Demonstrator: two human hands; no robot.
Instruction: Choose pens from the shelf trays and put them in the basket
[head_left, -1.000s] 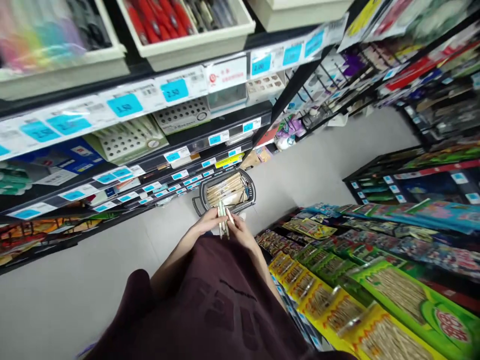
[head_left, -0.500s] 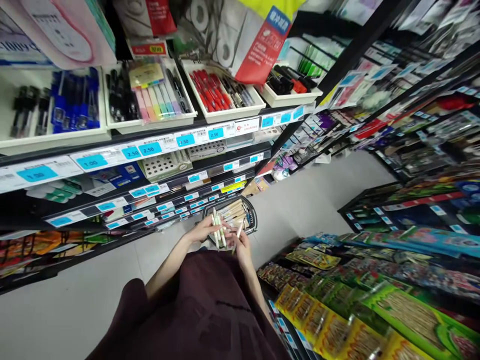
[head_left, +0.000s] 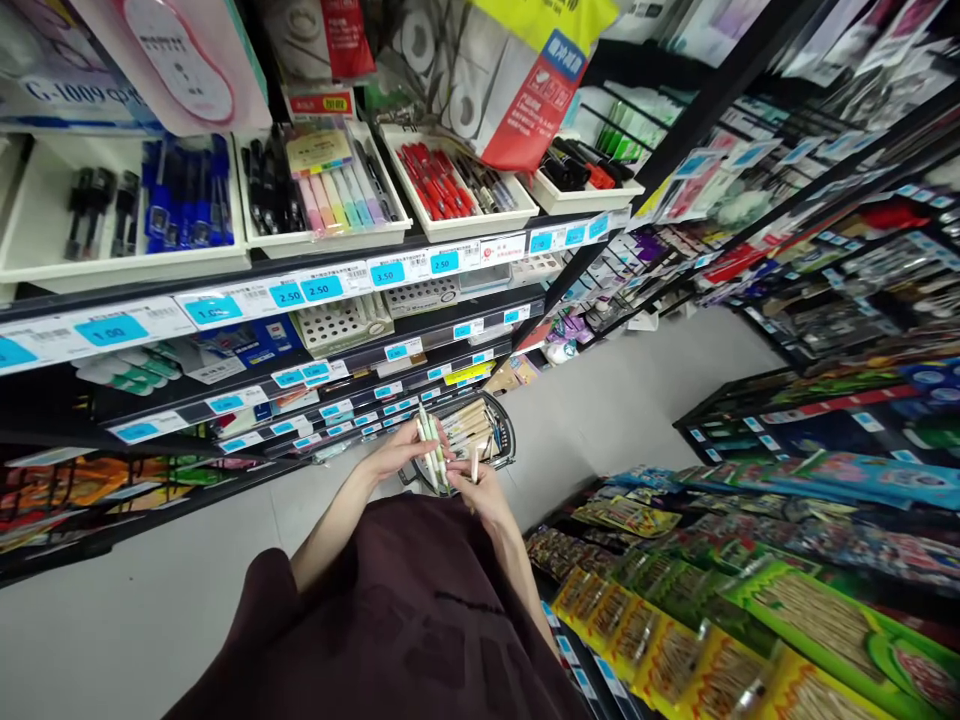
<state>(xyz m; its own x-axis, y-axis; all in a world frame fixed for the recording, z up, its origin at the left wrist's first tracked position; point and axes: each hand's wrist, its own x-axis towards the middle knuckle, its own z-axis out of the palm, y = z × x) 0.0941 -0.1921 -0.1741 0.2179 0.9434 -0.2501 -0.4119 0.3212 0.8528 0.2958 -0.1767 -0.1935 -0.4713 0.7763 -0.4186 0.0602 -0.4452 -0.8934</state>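
My left hand (head_left: 395, 452) is closed around several slim pale green and white pens (head_left: 431, 450), which stand roughly upright in a loose bunch. Close beside it, on the right, my right hand (head_left: 484, 490) pinches a pale pen (head_left: 475, 462). Its fingertips are at the lower ends of the bunch; whether they grip one of those pens too is too small to tell. Below and beyond both hands is a dark basket (head_left: 508, 440) holding several long, light-coloured sticks or pens (head_left: 471, 425), partly hidden by my fingers.
A shelf at the left carries white trays (head_left: 330, 240) with black, blue and red pens and pastel markers. Blue price tags (head_left: 325, 288) line its edge. Grey floor (head_left: 592, 400) runs ahead. Racks of packaged snacks (head_left: 675, 640) rise close on the right.
My right hand has come closer to the bunch in my left, its fingertips now at the pens' lower ends. The pen in my right hand sits lower. The view has shifted slightly left.
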